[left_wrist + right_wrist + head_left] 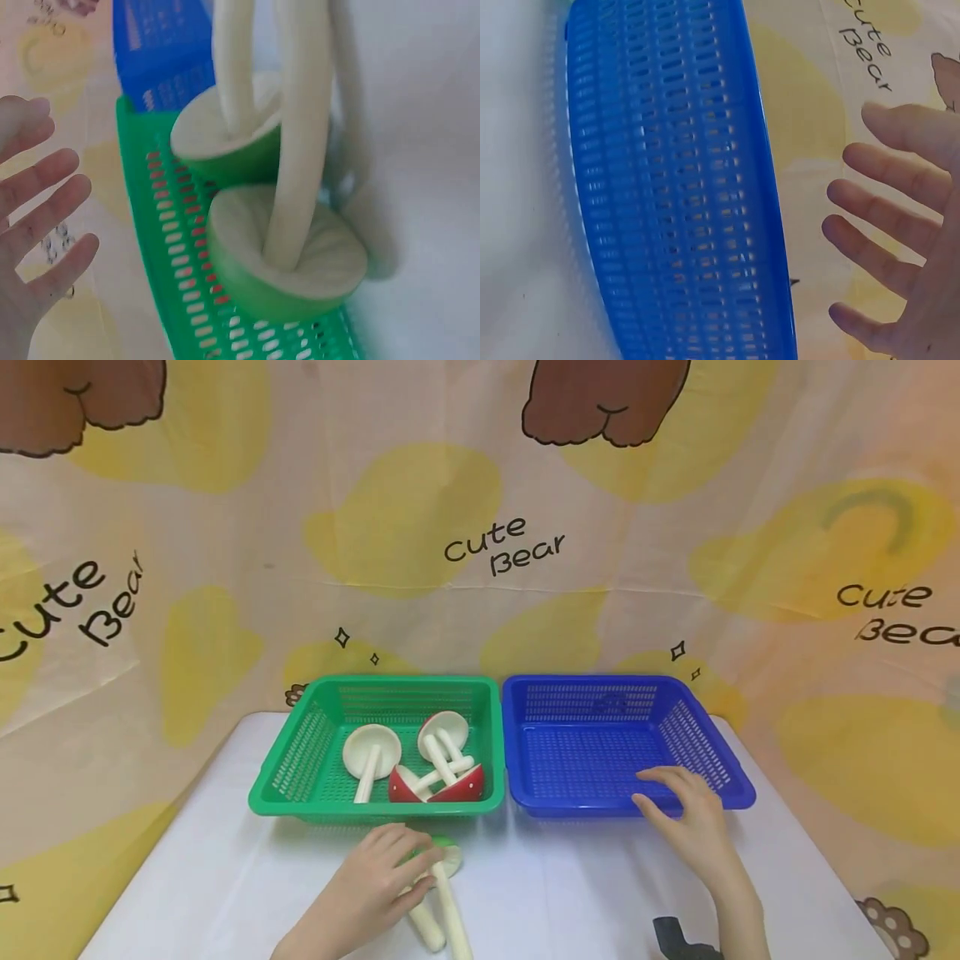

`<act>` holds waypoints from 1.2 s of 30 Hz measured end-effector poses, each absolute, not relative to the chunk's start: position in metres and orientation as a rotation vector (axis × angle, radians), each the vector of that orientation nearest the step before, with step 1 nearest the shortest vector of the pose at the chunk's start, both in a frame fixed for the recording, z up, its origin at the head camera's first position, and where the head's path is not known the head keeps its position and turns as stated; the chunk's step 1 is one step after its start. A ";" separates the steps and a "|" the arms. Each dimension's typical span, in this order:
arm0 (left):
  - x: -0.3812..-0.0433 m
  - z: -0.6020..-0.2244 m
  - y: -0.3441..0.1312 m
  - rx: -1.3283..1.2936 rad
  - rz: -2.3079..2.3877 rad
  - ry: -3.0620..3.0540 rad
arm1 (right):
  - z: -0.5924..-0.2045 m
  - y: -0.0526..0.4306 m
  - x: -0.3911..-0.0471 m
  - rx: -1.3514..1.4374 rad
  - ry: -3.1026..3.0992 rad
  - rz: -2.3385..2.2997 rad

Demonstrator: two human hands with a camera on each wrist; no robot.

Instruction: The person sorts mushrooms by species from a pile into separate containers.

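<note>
My left hand (378, 885) hovers over two green-capped toy mushrooms (289, 251) in front of the green basket (375, 808); in the head view it overlaps their caps. Their long pale stems (450, 914) point toward me. The left wrist view shows this hand's fingers (52, 214) spread, with nothing between them. My right hand (693, 822), also holding nothing, is at the front right of the blue basket (581, 802), thumb and fingers apart. Several red-capped toy mushrooms (457, 787) with white stems lie in the green basket.
The two perforated baskets stand side by side on a white-covered table (555, 893). A patterned cloth (420, 518) hangs behind them. Near my right forearm is a black object (678, 941) at the bottom edge of the head view.
</note>
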State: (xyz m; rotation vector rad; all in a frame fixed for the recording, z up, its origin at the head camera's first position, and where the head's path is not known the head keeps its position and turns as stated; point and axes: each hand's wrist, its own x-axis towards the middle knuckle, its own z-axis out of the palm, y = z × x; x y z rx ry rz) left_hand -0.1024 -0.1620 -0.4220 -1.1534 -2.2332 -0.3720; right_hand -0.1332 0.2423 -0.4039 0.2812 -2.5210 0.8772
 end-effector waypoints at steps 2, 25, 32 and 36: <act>-0.101 -0.425 -0.158 -1.206 -0.320 -2.226 | -0.405 0.245 -0.132 0.261 -2.531 0.818; -0.093 -0.454 -0.135 -1.541 0.048 -2.226 | -0.427 0.277 -0.125 0.129 -2.538 0.616; -0.095 -0.458 -0.134 -1.555 0.198 -2.189 | -0.432 0.280 -0.127 0.141 -2.482 0.589; -0.098 -0.455 -0.136 -1.583 0.250 -2.181 | -0.434 0.279 -0.128 0.140 -2.470 0.575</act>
